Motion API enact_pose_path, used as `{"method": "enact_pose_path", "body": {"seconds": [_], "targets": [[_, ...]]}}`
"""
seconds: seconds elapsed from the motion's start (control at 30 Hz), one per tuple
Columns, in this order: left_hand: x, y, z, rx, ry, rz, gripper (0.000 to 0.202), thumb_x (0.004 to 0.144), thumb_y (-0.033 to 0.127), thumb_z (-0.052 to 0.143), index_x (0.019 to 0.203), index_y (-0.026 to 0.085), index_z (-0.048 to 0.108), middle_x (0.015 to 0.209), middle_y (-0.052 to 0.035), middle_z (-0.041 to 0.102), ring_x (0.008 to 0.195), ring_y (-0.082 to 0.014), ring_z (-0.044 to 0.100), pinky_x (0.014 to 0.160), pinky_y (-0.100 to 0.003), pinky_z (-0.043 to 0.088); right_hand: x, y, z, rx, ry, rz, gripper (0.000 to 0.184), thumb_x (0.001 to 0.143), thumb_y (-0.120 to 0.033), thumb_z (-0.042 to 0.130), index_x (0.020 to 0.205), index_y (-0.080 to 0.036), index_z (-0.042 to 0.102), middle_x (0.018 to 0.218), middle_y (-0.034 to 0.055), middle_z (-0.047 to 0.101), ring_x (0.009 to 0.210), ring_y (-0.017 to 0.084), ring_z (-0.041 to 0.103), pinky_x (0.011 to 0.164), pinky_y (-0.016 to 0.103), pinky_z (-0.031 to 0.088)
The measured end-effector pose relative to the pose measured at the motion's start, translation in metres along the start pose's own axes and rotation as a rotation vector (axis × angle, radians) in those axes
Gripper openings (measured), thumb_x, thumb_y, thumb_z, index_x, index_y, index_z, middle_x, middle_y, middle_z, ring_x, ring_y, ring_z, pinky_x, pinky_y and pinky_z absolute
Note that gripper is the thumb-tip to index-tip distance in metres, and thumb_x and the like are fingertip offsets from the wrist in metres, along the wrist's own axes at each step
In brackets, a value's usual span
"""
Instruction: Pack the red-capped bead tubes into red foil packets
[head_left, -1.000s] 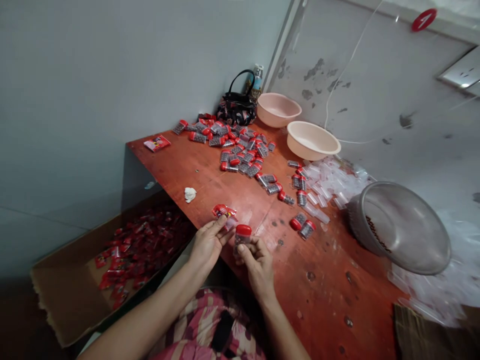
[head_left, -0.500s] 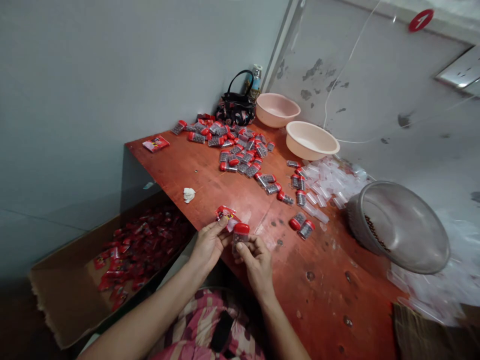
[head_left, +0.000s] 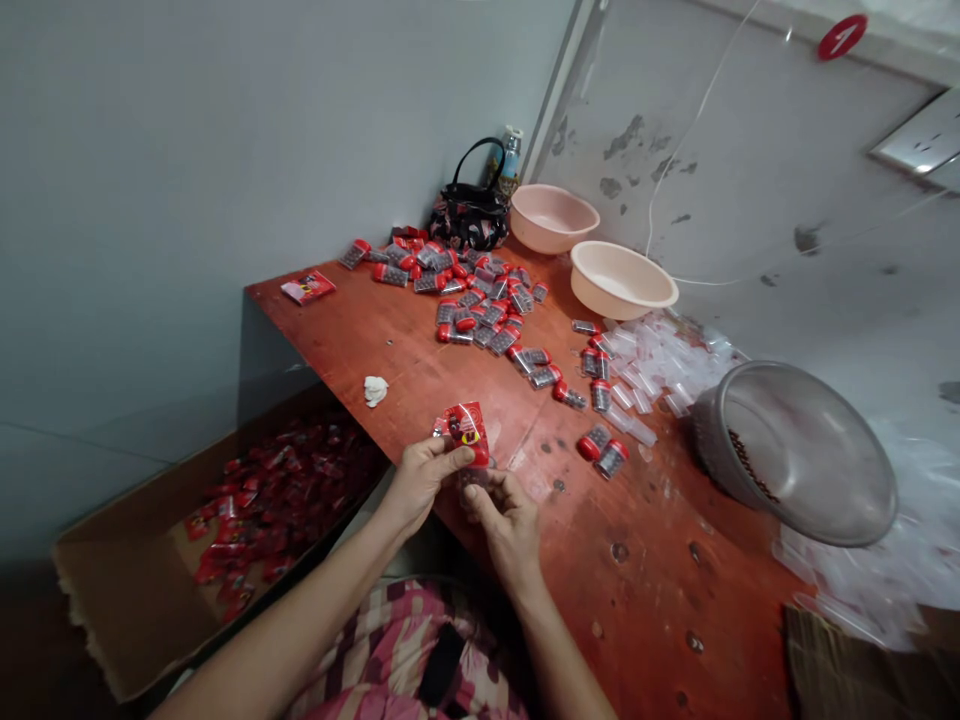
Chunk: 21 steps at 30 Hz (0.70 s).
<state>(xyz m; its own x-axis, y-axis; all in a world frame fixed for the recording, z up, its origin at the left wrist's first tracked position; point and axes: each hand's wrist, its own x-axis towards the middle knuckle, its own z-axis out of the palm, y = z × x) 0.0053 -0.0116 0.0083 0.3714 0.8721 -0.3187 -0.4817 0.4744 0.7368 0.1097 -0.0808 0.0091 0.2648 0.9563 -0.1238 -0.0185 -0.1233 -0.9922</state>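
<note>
My left hand pinches a red printed sachet between thumb and fingers. My right hand grips a small clear container with dark contents, just below the left hand. The sachet lies against the container's top and hides its red cap almost completely. Both hands are low over the near edge of the orange-red wooden table. Many similar red-capped containers lie scattered farther up the table.
To the left below the table stands an open cardboard box full of red sachets. A steel basin leans at the right, near loose clear tubes. Several pink basins, a black handbag and a bottle stand at the back.
The left hand has raised the sachet and brought it over the container's red cap, which was visible before. The sachet now covers the cap. The right hand has stayed nearly still.
</note>
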Motion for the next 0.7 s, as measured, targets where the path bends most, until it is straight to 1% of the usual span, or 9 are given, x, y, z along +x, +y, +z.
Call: {"method": "enact_pose_path", "body": {"seconds": [0.07, 0.13, 0.23, 0.3, 0.43, 0.5, 0.57, 0.63, 0.7], "targets": [[-0.0006, -0.0020, -0.0006, 0.025, 0.004, -0.016, 0.017, 0.062, 0.023, 0.069, 0.073, 0.010, 0.067, 0.065, -0.0054, 0.066, 0.055, -0.0131, 0.058, 0.060, -0.026, 0.047, 0.0003, 0.0007, 0.0004, -0.009, 0.018, -0.012, 0.016, 0.076, -0.028, 0.058, 0.087, -0.017, 0.059, 0.073, 0.0002, 0.059, 0.062, 0.012, 0.052, 0.055, 0.022, 0.044], [-0.0018, -0.0028, -0.0012, 0.056, -0.005, -0.025, 0.017, 0.064, 0.025, 0.067, 0.071, 0.009, 0.067, 0.061, -0.0057, 0.065, 0.052, -0.0138, 0.058, 0.055, -0.026, 0.047, 0.0016, 0.0022, 0.0000, 0.066, 0.005, 0.024, 0.016, 0.075, -0.029, 0.059, 0.085, -0.017, 0.059, 0.069, -0.0003, 0.059, 0.058, 0.011, 0.052, 0.053, 0.022, 0.044], [-0.0033, -0.0012, -0.0025, 0.117, -0.072, -0.064, 0.020, 0.066, 0.029, 0.065, 0.067, 0.009, 0.067, 0.053, -0.0051, 0.062, 0.044, -0.0144, 0.055, 0.046, -0.026, 0.044, 0.0049, 0.0059, -0.0010, 0.260, -0.045, 0.128, 0.018, 0.074, -0.031, 0.060, 0.080, -0.015, 0.058, 0.060, -0.0009, 0.058, 0.047, 0.009, 0.049, 0.045, 0.020, 0.041], [-0.0036, 0.0004, -0.0034, 0.140, -0.119, -0.101, 0.021, 0.066, 0.030, 0.065, 0.065, 0.009, 0.066, 0.051, -0.0051, 0.061, 0.041, -0.0146, 0.054, 0.044, -0.026, 0.044, 0.0066, 0.0080, -0.0010, 0.310, -0.052, 0.161, 0.019, 0.073, -0.032, 0.061, 0.078, -0.014, 0.057, 0.057, -0.0008, 0.057, 0.043, 0.009, 0.047, 0.042, 0.020, 0.039], [-0.0032, 0.0013, -0.0042, 0.168, -0.123, -0.114, 0.019, 0.065, 0.028, 0.066, 0.068, 0.010, 0.067, 0.054, -0.0048, 0.063, 0.045, -0.0142, 0.056, 0.048, -0.026, 0.045, 0.0061, 0.0076, 0.0016, 0.226, 0.029, 0.073, 0.017, 0.073, -0.028, 0.063, 0.082, -0.015, 0.055, 0.060, -0.0025, 0.057, 0.048, 0.008, 0.049, 0.047, 0.019, 0.041], [-0.0034, 0.0018, -0.0044, 0.163, -0.115, -0.109, 0.018, 0.066, 0.027, 0.066, 0.068, 0.010, 0.067, 0.055, -0.0041, 0.062, 0.046, -0.0132, 0.056, 0.048, -0.025, 0.045, 0.0043, 0.0058, 0.0027, 0.230, 0.050, 0.043, 0.018, 0.074, -0.027, 0.062, 0.086, -0.017, 0.053, 0.061, -0.0032, 0.057, 0.049, 0.008, 0.051, 0.048, 0.019, 0.042], [-0.0045, 0.0030, -0.0049, 0.115, -0.072, -0.090, 0.017, 0.066, 0.026, 0.066, 0.067, 0.009, 0.067, 0.058, -0.0050, 0.064, 0.050, -0.0133, 0.057, 0.051, -0.024, 0.046, 0.0021, 0.0041, 0.0026, 0.259, 0.023, 0.050, 0.020, 0.074, -0.026, 0.061, 0.090, -0.018, 0.052, 0.066, -0.0018, 0.059, 0.054, 0.009, 0.054, 0.051, 0.021, 0.045], [-0.0067, 0.0038, -0.0057, 0.046, -0.023, -0.076, 0.016, 0.066, 0.025, 0.067, 0.068, 0.009, 0.067, 0.064, -0.0071, 0.066, 0.057, -0.0145, 0.059, 0.058, -0.026, 0.048, 0.0007, 0.0029, 0.0013, 0.275, -0.026, 0.063, 0.023, 0.074, -0.025, 0.062, 0.093, -0.018, 0.053, 0.075, 0.0006, 0.062, 0.063, 0.011, 0.057, 0.059, 0.023, 0.048], [-0.0100, 0.0026, -0.0060, 0.001, -0.032, -0.095, 0.016, 0.066, 0.025, 0.067, 0.070, 0.009, 0.067, 0.066, -0.0086, 0.067, 0.058, -0.0152, 0.060, 0.061, -0.028, 0.049, 0.0010, 0.0029, 0.0003, 0.282, -0.040, 0.071, 0.024, 0.072, -0.023, 0.064, 0.093, -0.017, 0.054, 0.079, 0.0015, 0.062, 0.067, 0.012, 0.059, 0.063, 0.024, 0.048]]}}
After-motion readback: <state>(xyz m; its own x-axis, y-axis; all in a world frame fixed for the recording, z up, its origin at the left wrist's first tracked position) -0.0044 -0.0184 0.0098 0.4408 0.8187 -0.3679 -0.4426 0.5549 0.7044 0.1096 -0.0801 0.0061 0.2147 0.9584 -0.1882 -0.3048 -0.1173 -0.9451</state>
